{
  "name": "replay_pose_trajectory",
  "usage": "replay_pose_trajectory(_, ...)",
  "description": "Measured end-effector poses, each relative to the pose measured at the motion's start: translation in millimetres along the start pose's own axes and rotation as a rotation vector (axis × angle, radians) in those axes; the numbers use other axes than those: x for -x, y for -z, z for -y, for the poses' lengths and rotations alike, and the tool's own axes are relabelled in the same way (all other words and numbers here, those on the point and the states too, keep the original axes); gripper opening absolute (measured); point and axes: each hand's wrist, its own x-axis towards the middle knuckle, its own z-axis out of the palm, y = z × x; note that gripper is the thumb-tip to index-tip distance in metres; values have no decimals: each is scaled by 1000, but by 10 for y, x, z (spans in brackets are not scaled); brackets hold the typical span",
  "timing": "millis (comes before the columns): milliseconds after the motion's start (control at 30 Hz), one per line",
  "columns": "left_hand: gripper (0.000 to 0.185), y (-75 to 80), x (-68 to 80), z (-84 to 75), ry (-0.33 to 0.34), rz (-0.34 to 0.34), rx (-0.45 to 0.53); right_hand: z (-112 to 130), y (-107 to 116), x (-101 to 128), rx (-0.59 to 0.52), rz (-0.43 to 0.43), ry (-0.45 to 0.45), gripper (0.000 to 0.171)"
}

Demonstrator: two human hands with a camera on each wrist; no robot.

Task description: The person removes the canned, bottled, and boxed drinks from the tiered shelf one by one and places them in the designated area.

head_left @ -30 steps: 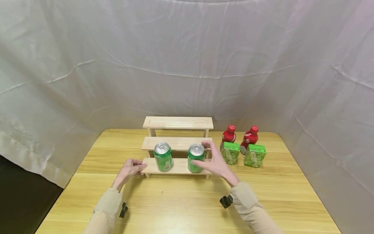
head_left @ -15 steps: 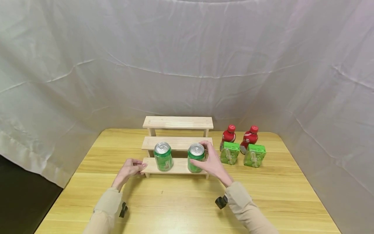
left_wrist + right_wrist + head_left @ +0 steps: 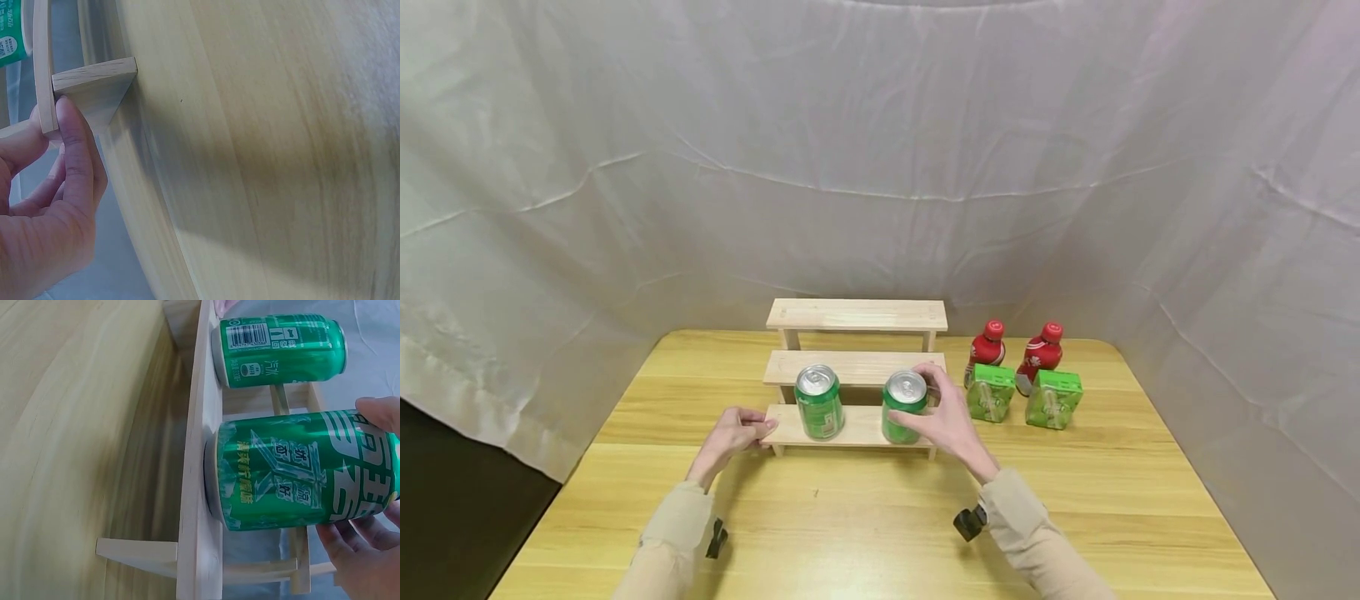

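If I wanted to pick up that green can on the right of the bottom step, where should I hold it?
Probably round its smooth middle, coming in from the right side, as the right hand does with this can. It stands upright on the bottom step, the next step is close behind it, and the other can stands to its left.

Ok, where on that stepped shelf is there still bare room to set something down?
The top step and middle step are bare along their whole length. The bottom step is crowded: left can and right can, gripped by the right hand, leave only a gap between them. The left hand holds its left end.
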Motion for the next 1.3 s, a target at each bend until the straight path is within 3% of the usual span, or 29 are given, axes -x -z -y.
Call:
replay_pose_trajectory(567, 42, -15, -1, 6, 3, -21, 5, -17, 354, 162, 13, -74, 28, 66)
replay_pose_trajectory(867, 42, -26, 6, 14, -1, -33, -1, -128, 659, 254, 66, -130, 53, 68)
replay_pose_trajectory(1300, 40, -32, 10, 5, -3, -41, -6, -321, 1143, 405, 68, -157, 17, 69)
